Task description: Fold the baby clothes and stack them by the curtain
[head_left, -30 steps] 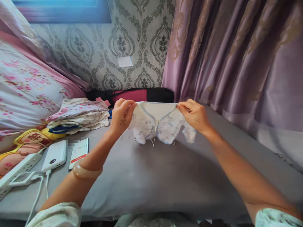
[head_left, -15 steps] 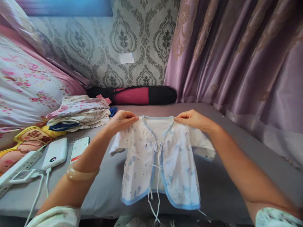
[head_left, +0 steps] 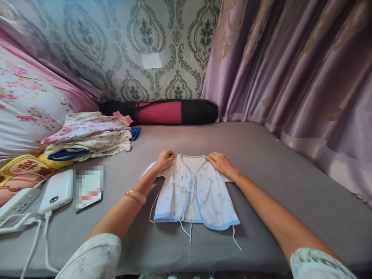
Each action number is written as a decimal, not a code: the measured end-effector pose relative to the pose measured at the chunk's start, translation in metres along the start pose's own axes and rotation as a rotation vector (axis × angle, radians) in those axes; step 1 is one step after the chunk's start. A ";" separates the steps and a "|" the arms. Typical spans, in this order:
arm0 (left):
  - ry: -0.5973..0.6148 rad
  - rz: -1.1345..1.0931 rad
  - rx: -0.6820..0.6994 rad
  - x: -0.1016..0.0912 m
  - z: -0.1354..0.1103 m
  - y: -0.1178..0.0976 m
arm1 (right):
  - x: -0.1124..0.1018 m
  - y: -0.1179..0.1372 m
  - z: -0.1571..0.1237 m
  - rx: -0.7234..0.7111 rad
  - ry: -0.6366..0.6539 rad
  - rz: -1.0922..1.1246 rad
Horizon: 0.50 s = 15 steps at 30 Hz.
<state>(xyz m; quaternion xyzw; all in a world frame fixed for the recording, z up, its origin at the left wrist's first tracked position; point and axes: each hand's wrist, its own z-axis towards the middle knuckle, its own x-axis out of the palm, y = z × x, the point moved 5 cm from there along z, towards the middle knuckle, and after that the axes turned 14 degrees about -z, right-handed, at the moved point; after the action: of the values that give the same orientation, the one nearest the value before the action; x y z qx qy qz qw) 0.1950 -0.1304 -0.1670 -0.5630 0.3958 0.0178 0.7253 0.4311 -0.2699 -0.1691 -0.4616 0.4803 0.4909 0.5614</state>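
Note:
A small white baby shirt (head_left: 180, 193) with blue edging, faint blue prints and thin white ties lies front up on the grey sheet. Its ties are knotted at the chest, and the two front panels part below. My left hand (head_left: 166, 159) pinches the shoulder on the left of the neckline. At the other shoulder, my right hand (head_left: 219, 162) has its fingers closed on the cloth. The sleeves lie partly hidden behind my hands and forearms.
Folded baby clothes (head_left: 90, 135) are stacked at the left. Nearer stand a white power bank (head_left: 58, 192), a phone (head_left: 90, 190), partly blurred, and a power strip (head_left: 19, 201) with cables. A black and pink rolled bag (head_left: 162, 112) lies along the wall; a purple curtain (head_left: 276, 69) hangs right.
Both hands have moved forward and down with the shirt, which hung raised before and now rests on the sheet. The view has tilted down somewhat.

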 end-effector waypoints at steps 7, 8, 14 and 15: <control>-0.017 -0.009 0.060 0.008 0.032 0.009 | 0.002 -0.007 0.029 -0.023 0.018 -0.087; -0.022 0.000 0.064 0.009 0.037 0.012 | 0.002 -0.008 0.034 -0.026 0.019 -0.093; -0.096 0.135 0.110 0.013 0.072 0.023 | 0.004 -0.019 0.063 -0.030 0.047 -0.134; -0.113 0.168 0.121 0.012 0.077 0.023 | 0.004 -0.021 0.068 -0.032 0.048 -0.141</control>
<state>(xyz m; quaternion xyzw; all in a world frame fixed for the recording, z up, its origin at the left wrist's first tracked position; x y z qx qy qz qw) 0.2353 -0.0635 -0.1887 -0.4812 0.4005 0.0865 0.7750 0.4577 -0.2038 -0.1648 -0.5147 0.4519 0.4468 0.5755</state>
